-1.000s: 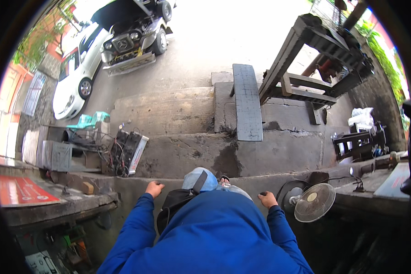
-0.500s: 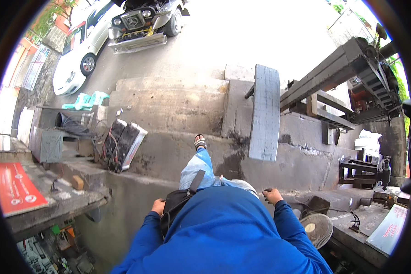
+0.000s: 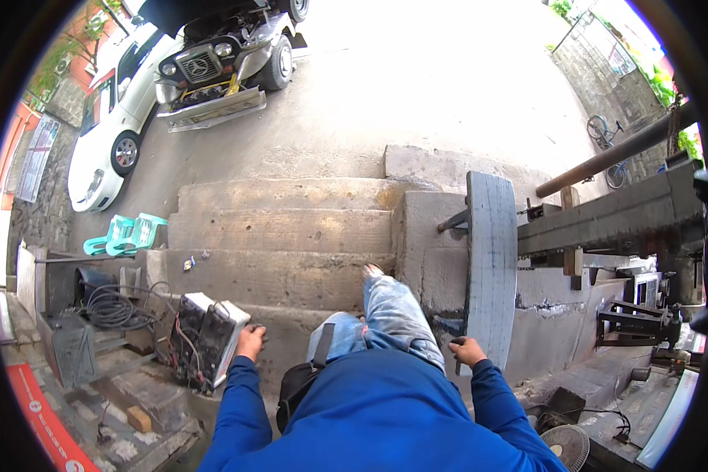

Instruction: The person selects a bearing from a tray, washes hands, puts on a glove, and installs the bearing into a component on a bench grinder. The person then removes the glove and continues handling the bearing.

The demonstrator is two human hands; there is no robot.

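My left hand (image 3: 251, 342) hangs at my left side with its fingers loosely apart and nothing visible in it. It appears beside a dark box-shaped machine (image 3: 204, 342) with pale edges and loose wires; I cannot tell whether they touch. At my right side, my right hand (image 3: 469, 352) is closed, thumb and fingers together. A small dark thing seems to show at its fingertips, too small to name. Close to that hand is a long grey metal plank (image 3: 492, 267). A black bag (image 3: 295, 389) hangs at my left hip.
Concrete steps (image 3: 283, 228) rise ahead. Beyond them stand a dark jeep (image 3: 212, 67) with its hood up and a white car (image 3: 102, 157). Green plastic chairs (image 3: 134, 234) are at the left. A heavy steel beam (image 3: 613, 216) crosses the right; a fan (image 3: 565, 447) stands low right.
I have walked forward, closer to the steps, with the other leg now in front. My left hand has swung forward from beside the bag; my right hand stays near my side.
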